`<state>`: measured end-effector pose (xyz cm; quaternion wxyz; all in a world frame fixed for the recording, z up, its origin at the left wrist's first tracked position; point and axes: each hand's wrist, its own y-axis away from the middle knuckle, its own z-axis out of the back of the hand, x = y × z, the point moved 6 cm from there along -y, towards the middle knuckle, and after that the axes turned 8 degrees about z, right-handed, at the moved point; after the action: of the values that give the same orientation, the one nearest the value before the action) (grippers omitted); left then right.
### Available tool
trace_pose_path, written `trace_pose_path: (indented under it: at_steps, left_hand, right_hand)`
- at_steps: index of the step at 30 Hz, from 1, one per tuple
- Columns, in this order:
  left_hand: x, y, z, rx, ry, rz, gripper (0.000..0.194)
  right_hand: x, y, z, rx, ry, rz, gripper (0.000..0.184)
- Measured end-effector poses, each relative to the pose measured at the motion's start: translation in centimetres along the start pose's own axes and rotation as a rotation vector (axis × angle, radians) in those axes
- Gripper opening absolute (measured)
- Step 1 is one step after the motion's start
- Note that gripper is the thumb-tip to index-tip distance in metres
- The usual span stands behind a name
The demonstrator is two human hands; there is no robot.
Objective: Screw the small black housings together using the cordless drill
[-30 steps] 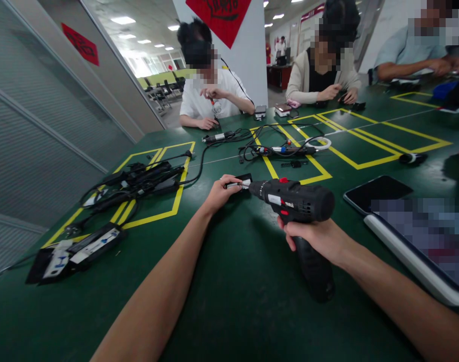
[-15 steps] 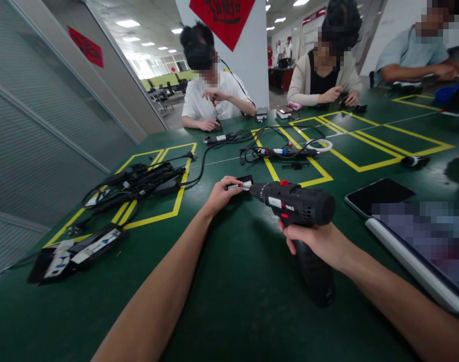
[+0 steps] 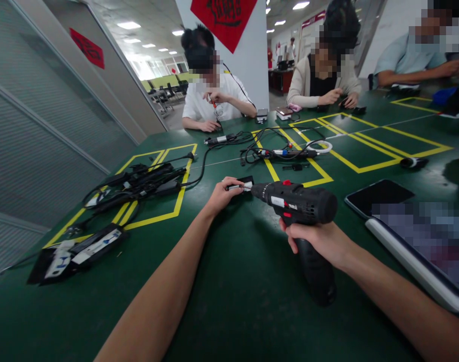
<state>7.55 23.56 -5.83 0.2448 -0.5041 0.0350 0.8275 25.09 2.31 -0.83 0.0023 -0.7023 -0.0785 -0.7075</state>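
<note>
Nearest, the right hand [image 3: 314, 234] has its grip wrapped round the handle of a drill [image 3: 299, 201] above the middle of the green bench [image 3: 233, 306]. The drill is matte black and stubby, its body nearly level and its nose to the left; it has a rounded tail, vent slots, a red switch on top, a red button low on the flank and a white label with red marks. The handle slants down to a broad foot; whether that touches the bench, I cannot tell. To the right lie a white-edged screen [image 3: 425, 256] and, behind it, a dark phone [image 3: 380, 195]. Far left are black packs [image 3: 97, 245] with white-and-blue labels. At the drill's nose, the left hand [image 3: 221, 196] has its grip pinched on a small black piece [image 3: 247, 179] with a white, perhaps silvery, strip, too small to make out. Beyond are cables [image 3: 139, 188] in yellow-taped frames, a corded tool [image 3: 284, 152] by a white ring [image 3: 319, 147], and seated people [image 3: 217, 98] at the far edge.
</note>
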Motion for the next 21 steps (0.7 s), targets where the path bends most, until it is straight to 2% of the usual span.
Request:
trace_pose_path:
  at_steps: [9, 21]
  left_hand:
    - [0.37, -0.12, 0.01, -0.009, -0.014, 0.006, 0.021]
    - [0.28, -0.1, -0.03, -0.011, -0.024, -0.003, 0.022]
  right_hand:
    - [-0.13, -0.07, 0.22, -0.004, 0.013, 0.003, 0.011]
    - [0.33, 0.12, 0.03, 0.007, 0.063, 0.002, 0.004]
